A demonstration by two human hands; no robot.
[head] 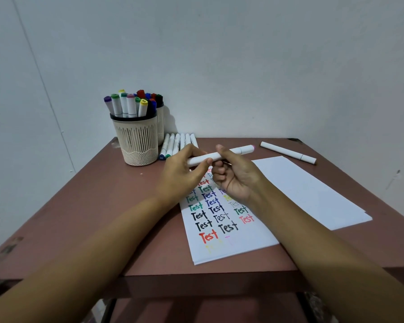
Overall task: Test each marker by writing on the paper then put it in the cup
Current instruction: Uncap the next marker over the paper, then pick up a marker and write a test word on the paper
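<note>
White marker (239, 150) above lettered paper (243, 243)

Both forearms extended, converging. Left hand (184, 171) and right hand (238, 180) each in curled-finger grip on marker (240, 150).

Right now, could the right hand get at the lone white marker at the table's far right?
Probably yes: only flat blank white paper and bare table lie between the right hand and the lone white marker. But it grips a second white marker with the left hand.
</note>
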